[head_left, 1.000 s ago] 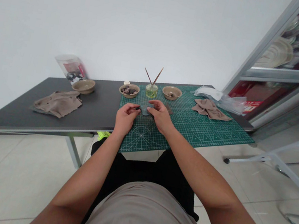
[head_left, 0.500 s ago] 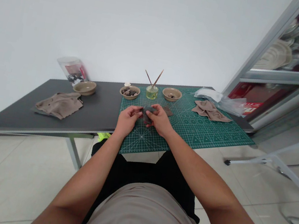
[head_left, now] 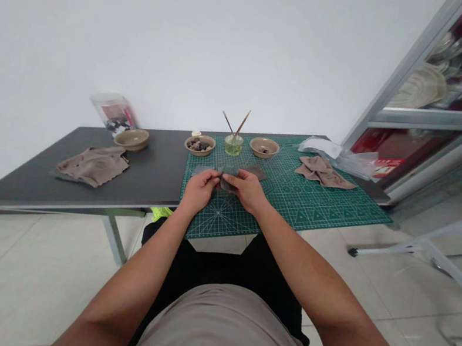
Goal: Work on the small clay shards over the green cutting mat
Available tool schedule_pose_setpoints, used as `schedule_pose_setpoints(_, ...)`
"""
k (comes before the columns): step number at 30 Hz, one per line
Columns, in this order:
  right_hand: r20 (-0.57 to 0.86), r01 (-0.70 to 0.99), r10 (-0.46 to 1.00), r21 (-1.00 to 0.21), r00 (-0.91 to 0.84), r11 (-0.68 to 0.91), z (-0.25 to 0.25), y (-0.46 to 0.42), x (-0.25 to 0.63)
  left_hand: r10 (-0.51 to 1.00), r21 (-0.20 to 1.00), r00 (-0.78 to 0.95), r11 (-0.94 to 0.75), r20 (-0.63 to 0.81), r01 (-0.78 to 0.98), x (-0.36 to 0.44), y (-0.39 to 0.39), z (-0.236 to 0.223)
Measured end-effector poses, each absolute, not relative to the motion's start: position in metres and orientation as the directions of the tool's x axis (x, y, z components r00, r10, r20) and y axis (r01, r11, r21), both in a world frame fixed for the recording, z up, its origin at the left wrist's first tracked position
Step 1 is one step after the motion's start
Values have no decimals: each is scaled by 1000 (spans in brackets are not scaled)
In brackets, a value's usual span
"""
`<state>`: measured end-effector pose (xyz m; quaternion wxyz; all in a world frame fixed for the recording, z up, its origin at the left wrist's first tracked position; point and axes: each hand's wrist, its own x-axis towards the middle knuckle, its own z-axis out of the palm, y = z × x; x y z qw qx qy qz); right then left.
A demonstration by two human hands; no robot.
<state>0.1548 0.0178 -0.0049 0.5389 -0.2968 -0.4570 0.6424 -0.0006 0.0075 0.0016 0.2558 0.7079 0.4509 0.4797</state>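
Note:
Both my hands hold a small dark grey sheet (head_left: 228, 171), possibly abrasive paper, above a green cutting mat (head_left: 310, 206). My left hand (head_left: 200, 188) pinches its left part between fingers and thumb. My right hand (head_left: 243, 191) grips the right part, and my fingers hide much of the sheet. Just beyond my right hand, a small brown flat piece (head_left: 255, 172) lies on the mat. Nearer the far edge stand a tan bowl of dark lumps (head_left: 199, 145), a glass jar of greenish liquid (head_left: 233, 145) with two thin sticks, and a second tan bowl (head_left: 264, 147).
The mat lies on a dark grey table (head_left: 151, 171). On the table are a third tan bowl (head_left: 131, 139), two taupe cloths (head_left: 93, 165) (head_left: 324, 172), a clear canister (head_left: 113, 114) and a plastic bag (head_left: 338, 158). A glass-fronted metal cabinet (head_left: 434, 107) stands at right.
My hands have drawn closer together, and both now pinch the grey sheet. The view has tilted slightly upward, so the table sits a little lower in the picture.

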Motion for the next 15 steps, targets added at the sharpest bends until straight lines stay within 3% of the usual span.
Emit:
schedule_pose_setpoints(7, 149, -366, 957, -929, -250, 49, -4, 16, 154, 908, 803, 138, -415, 396, 427, -1, 8, -1)
schedule_pose_setpoints(15, 86, -333, 969, -943, -231, 5, -5, 18, 156, 923, 823, 74, -371, 377, 430, 0, 9, -4)
